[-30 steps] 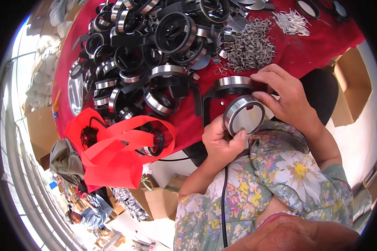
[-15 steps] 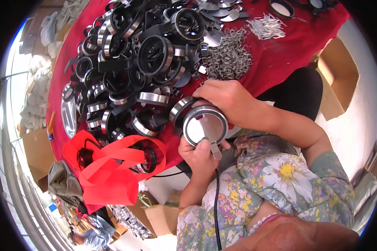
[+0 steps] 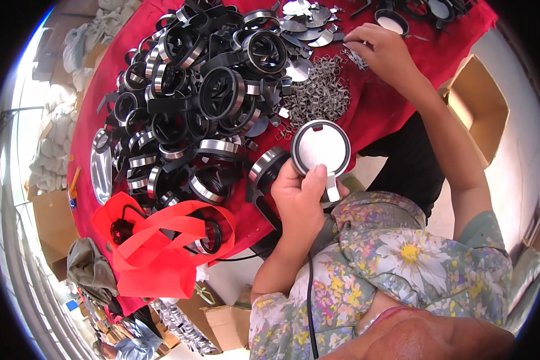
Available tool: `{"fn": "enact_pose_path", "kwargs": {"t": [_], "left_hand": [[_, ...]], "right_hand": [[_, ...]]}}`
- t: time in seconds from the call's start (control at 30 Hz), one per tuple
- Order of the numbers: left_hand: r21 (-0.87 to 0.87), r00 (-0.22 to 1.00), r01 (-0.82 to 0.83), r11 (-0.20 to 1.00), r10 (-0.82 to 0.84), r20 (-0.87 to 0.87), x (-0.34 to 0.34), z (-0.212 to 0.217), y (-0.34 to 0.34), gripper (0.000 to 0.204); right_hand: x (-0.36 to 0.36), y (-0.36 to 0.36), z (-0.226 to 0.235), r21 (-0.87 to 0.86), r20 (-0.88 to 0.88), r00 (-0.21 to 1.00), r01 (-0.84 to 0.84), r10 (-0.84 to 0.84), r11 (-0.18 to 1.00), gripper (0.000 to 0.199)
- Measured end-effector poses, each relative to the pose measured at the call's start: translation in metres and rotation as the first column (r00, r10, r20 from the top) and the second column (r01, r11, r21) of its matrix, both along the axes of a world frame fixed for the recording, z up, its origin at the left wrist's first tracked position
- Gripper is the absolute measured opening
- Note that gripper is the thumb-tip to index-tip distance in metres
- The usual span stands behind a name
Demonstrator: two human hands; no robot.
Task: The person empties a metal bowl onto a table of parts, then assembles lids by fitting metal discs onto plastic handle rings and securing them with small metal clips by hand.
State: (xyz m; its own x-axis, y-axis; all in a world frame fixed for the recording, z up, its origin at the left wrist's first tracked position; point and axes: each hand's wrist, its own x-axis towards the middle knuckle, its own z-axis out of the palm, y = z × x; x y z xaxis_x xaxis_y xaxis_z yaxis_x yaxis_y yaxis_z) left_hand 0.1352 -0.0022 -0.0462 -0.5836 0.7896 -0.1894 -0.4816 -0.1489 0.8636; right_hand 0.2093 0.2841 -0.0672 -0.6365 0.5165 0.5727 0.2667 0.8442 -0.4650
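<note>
My left hand point(image 3: 300, 198) holds a round black-rimmed lid point(image 3: 320, 149) upright over the table's near edge. A pale shiny disc fills its ring, and a small metal tab sticks out at the bottom by my thumb. My right hand point(image 3: 383, 53) is at the far side of the table with its fingertips pinched over a heap of thin silver pins point(image 3: 355, 58). That hand covers most of the heap, and whether a pin is between the fingers is hidden. Just left of it lies a pile of small bent metal clips point(image 3: 321, 93).
Many black rings with metal bands point(image 3: 222, 93) are heaped on the red cloth point(image 3: 381, 108) at left. Loose metal discs point(image 3: 309, 30) lie at the back. A red fabric bag point(image 3: 156, 273) hangs at the front left, and a cardboard box point(image 3: 477, 111) stands at right.
My right hand has left the lid and reached away to the pins. My left hand has raised the lid slightly, up and to the right.
</note>
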Motion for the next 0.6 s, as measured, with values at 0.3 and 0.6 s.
{"fn": "enact_pose_path", "kwargs": {"t": [0.3, 0.6], "left_hand": [[-0.071, 0.996, -0.033, 0.997, 0.039, 0.086, -0.007, -0.002, 0.013, 0.017], [-0.01, 1.0, -0.001, 1.0, 0.001, -0.009, -0.007, -0.005, 0.01, 0.058]], "right_hand": [[-0.006, 0.014, -0.013, 0.268, 0.313, 0.95, -0.097, 0.008, 0.958, 0.016], [0.008, 0.009, 0.01, -0.541, 0.026, 0.993, -0.083, 0.114, 0.837, 0.018]]}}
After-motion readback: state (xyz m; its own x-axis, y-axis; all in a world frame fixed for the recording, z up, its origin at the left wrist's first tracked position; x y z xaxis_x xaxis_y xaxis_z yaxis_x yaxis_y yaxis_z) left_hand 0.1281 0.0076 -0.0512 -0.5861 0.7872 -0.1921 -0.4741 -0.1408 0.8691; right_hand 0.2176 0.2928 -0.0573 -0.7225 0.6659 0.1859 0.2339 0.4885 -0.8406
